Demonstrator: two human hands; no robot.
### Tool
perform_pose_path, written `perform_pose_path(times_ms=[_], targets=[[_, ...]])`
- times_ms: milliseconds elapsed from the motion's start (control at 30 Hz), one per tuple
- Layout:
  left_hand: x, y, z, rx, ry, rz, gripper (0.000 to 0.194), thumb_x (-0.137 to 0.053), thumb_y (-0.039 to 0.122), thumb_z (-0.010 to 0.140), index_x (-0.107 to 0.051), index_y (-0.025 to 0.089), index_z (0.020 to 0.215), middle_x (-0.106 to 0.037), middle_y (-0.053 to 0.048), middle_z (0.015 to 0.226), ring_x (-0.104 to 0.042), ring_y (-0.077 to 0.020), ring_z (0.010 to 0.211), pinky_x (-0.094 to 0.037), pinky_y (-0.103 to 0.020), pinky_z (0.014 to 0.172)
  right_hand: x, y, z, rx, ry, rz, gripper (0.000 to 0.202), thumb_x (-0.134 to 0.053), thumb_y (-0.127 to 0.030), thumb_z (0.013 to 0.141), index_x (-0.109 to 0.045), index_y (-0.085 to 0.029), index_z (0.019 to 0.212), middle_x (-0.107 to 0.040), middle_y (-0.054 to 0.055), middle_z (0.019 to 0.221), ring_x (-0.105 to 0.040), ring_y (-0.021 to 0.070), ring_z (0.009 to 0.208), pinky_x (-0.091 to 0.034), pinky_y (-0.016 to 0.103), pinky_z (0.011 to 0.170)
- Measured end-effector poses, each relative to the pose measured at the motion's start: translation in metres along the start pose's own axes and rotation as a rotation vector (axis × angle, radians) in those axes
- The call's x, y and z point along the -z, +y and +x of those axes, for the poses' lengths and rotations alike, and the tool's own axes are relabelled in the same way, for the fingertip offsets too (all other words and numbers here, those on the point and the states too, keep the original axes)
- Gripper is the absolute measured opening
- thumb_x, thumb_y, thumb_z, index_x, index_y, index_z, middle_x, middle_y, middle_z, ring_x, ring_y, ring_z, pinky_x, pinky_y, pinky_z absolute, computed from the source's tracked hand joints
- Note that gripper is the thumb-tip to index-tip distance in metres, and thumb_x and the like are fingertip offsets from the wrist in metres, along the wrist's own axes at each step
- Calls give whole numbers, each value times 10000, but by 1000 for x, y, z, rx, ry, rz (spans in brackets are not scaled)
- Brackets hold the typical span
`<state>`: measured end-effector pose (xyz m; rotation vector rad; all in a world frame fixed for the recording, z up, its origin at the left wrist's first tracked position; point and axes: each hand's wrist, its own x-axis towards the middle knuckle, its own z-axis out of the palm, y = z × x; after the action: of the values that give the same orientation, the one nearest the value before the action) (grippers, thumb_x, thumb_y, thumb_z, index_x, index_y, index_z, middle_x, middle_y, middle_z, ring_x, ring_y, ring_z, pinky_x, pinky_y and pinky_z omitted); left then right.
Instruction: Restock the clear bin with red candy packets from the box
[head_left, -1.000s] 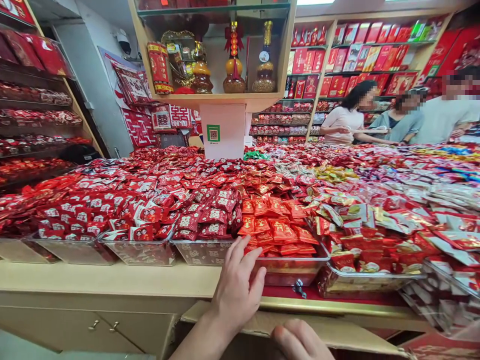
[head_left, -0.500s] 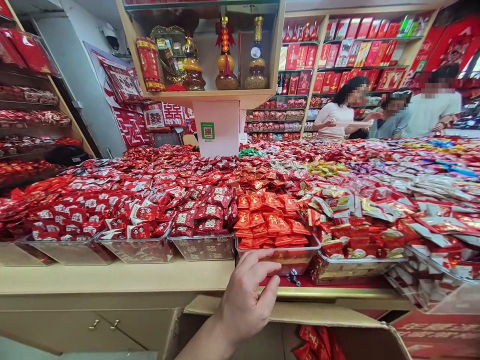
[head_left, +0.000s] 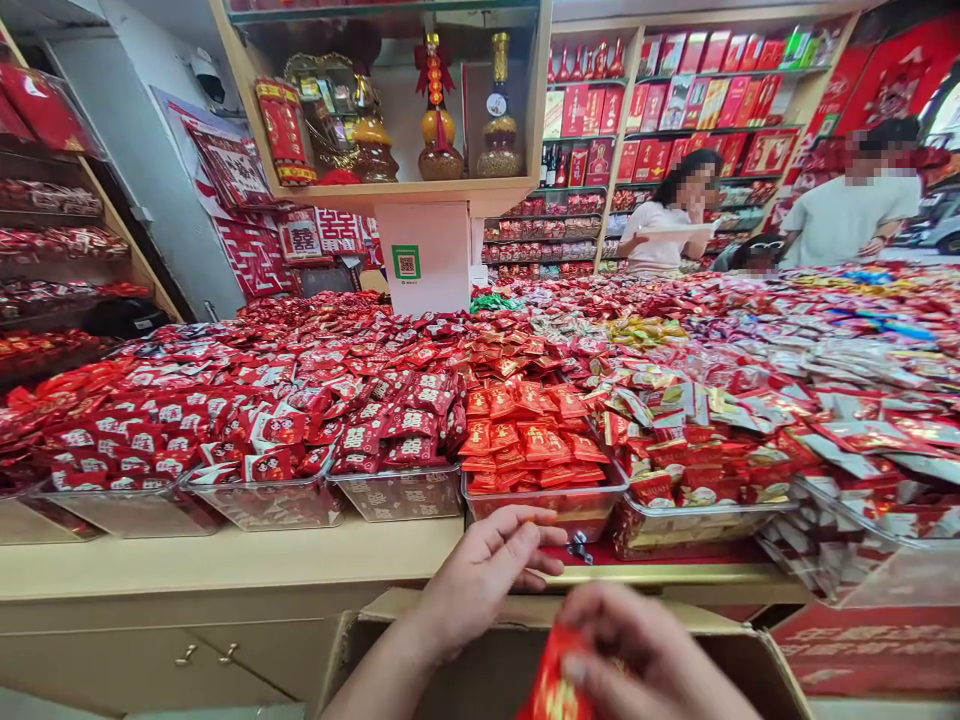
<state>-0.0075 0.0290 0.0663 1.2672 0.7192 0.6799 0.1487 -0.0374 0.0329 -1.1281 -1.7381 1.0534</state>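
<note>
My left hand [head_left: 491,565] is in the air over the carton's back edge, just in front of the clear bin [head_left: 540,503] of bright red packets [head_left: 547,443]. Its fingers are stretched and slightly apart, with nothing seen in them. Lower and to the right, my right hand [head_left: 630,640] is closed on red candy packets [head_left: 555,680] with gold print. How many it holds is hidden by the fingers. Below both hands stands an open cardboard carton [head_left: 367,625], its inside mostly dark or covered by my arms.
More clear bins of wrapped sweets line the counter [head_left: 225,560], including maroon packets [head_left: 409,420] to the left and red-and-gold ones [head_left: 697,480] to the right. A small metal clip [head_left: 579,546] lies by the middle bin. People [head_left: 667,220] stand across the counter. A display case [head_left: 390,190] overhangs it.
My right hand has come into view from below, holding red packets. My left hand has turned slightly, staying near the bin's front. Across the counter, one person has dropped lower.
</note>
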Motion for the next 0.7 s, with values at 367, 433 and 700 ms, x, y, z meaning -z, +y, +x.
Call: perform_pose_path(times_ms=[367, 433, 700], targets=[[-8, -11, 9, 138, -13, -55, 437, -565, 360, 755, -474, 144, 1124, -644, -87, 827, -644, -140, 574, -418, -177, 460, 23, 25, 42, -73, 461, 549, 227, -631, -357, 710, -514, -163, 722, -530, -39, 582, -432, 62, 499, -345, 178, 462], [-7, -13, 11, 133, 62, 15, 428, -559, 367, 753, -488, 123, 1098, -646, -82, 785, -636, -135, 557, -402, -170, 441, 19, 31, 42, -96, 520, 614, 229, -651, -351, 691, -528, -163, 734, -552, -28, 610, -449, 68, 516, -363, 180, 469], [-14, -18, 15, 71, 174, 119, 321, -555, 363, 752, -526, 108, 945, -645, -78, 783, -619, -134, 626, -417, -189, 492, 14, 38, 34, -85, 401, 591, 223, -650, -327, 698, -551, -166, 816, -588, -3, 691, -502, 95, 579, -439, 209, 537]])
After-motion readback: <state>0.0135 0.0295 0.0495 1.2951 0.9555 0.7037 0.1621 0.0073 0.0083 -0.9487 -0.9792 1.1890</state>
